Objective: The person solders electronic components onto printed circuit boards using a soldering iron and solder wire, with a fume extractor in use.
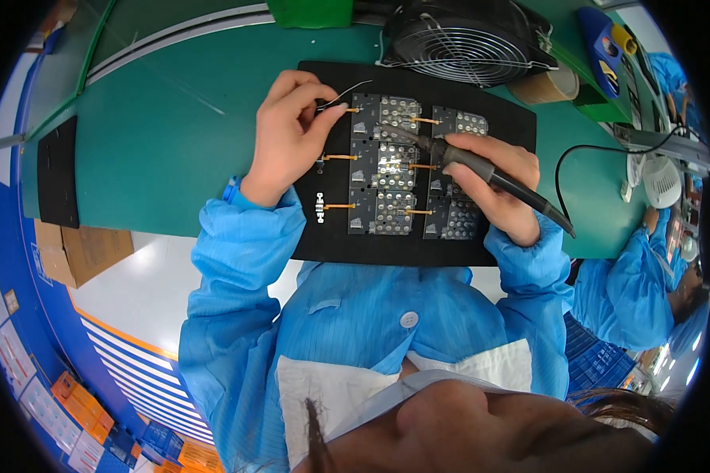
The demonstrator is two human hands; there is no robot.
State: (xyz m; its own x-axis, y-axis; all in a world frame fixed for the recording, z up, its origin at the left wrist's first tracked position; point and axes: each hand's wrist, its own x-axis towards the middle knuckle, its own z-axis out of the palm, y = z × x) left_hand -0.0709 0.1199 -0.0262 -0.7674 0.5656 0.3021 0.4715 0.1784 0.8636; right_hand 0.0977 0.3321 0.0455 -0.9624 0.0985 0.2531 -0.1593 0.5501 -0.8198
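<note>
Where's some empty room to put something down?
The big bare patch of green table lies between the black pad at far left and the left grip. The black mat has a thin bare strip between its near edge and the circuit boards; they and a soldering iron crowd its middle, a fan its far edge.
</note>
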